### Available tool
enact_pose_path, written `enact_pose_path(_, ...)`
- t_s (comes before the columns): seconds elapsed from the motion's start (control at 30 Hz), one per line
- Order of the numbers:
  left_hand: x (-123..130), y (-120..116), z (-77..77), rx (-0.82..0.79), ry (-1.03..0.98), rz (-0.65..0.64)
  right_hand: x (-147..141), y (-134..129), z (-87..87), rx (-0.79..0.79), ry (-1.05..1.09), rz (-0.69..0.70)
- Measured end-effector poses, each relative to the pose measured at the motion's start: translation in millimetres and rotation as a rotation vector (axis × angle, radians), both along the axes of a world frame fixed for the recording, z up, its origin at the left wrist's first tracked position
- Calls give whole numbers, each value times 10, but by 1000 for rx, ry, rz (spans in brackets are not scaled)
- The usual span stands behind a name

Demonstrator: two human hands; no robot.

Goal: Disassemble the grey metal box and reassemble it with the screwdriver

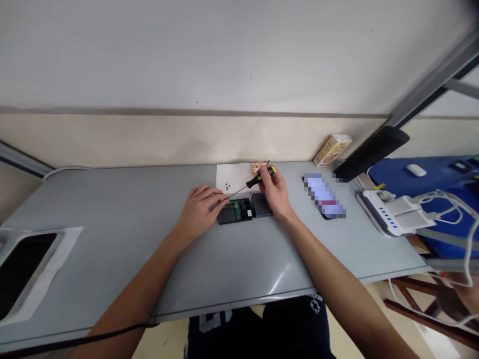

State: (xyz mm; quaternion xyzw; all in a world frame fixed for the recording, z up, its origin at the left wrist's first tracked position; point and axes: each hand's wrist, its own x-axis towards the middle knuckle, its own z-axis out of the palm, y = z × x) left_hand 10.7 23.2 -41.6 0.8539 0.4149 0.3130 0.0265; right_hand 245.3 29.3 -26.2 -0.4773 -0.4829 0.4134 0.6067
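Note:
My right hand (275, 188) is closed around the black and yellow handle of a screwdriver (256, 179), whose shaft slants down to the left. Near the shaft's tip, my left hand (200, 209) has its fingers bent together at the edge of an opened black device (228, 216) with a green circuit board (235, 208). Whether those fingers grip the device or something small is hidden. A dark flat case piece (261, 205) lies against the device's right side, partly under my right hand. Behind, several tiny black screws (227, 187) rest on a white sheet of paper (237, 172).
An orange item (257, 168) lies on the paper's right side. Rightward are a phone (325, 196), a small carton (332, 149), a black cylindrical object (370, 153) and a white power strip (389, 212) with cables. A dark tablet-like object (26, 269) lies at the far left; the wall borders the desk's back.

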Motion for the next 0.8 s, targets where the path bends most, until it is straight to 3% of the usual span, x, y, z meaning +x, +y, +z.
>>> enact_pose_path(0.23, -61, 27, 12, -169, -29, 93, -4, -8, -40, 67, -117, 15)
enact_pose_path(0.43, -76, 31, -7, -267, 69, 38, -28, -16, -65, 114, -182, 36)
enact_pose_path(0.8, -77, 29, -19, -314, -9, -104, -55, -11, -101, 121, -188, 33)
